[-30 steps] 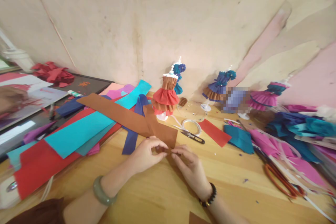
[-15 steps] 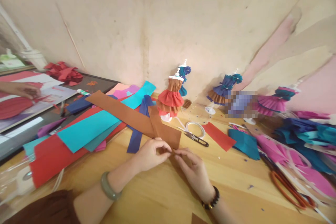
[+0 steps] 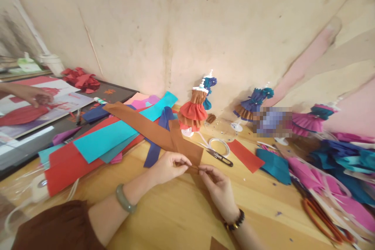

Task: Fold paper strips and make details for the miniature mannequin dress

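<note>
My left hand (image 3: 170,168) and my right hand (image 3: 218,188) face each other over the wooden table, fingertips pinched. A thin, short brown strip (image 3: 194,167) appears to stretch between them; its ends are hidden by the fingers. Just behind lie two crossing bands of brown crepe paper (image 3: 140,125), on top of turquoise paper (image 3: 108,138) and a blue piece (image 3: 152,154). Black thread snips (image 3: 220,158) rest beyond my right hand, beside a roll of white tape (image 3: 219,140). A small doll form in a brown and red ruffled paper dress (image 3: 193,107) stands behind them.
At left, another person's hand (image 3: 38,95) rests over a picture with a red dress. Red paper (image 3: 70,170) lies on that side. To the right are a red rectangle (image 3: 246,156), teal paper (image 3: 274,166), orange-handled scissors (image 3: 322,222) and other dressed forms (image 3: 252,103).
My hands have moved slightly apart, and the brown strip between the fingertips shows more. The view has shifted a little to the left.
</note>
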The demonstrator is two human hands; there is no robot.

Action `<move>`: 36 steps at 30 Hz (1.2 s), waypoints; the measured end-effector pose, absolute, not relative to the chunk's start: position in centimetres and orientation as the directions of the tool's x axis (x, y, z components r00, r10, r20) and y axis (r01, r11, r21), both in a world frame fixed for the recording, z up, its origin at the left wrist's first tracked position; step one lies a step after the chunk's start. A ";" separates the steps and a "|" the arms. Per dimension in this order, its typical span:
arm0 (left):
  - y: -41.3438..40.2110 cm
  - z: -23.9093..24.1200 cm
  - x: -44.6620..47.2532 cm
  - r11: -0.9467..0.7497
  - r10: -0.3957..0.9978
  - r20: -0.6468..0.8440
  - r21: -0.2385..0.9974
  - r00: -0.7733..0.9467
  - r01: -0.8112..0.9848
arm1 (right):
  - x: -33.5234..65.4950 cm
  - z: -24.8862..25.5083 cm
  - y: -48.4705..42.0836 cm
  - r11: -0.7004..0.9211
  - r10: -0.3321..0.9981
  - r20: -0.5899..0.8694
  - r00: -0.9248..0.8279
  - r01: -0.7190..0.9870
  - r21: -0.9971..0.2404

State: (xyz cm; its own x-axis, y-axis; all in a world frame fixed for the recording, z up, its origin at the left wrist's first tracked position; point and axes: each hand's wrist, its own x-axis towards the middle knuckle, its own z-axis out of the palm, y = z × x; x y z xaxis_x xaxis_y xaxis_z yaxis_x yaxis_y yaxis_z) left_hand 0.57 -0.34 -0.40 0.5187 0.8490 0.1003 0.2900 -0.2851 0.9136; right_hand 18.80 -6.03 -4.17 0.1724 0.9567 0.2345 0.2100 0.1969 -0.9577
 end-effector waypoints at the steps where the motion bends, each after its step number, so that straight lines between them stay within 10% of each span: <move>1: -0.4 -0.3 0.6 -0.274 0.852 0.085 0.913 0.516 0.301 | 18.8 -4.2 -6.0 0.190 0.958 0.224 0.179 0.189 -0.964; 36: -0.1 0.3 0.0 -0.439 0.798 0.215 0.848 0.563 0.298 | 18.9 -3.1 -5.9 0.109 0.985 0.113 0.126 0.038 -0.993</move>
State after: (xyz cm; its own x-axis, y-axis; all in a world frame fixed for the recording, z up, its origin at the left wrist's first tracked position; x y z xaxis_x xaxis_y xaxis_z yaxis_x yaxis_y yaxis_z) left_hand 0.01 -0.15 0.31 0.5630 0.7979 0.2153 0.2982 -0.4391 0.8475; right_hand 18.91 -5.85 -3.09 0.1263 0.9855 0.1134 0.0378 0.1094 -0.9933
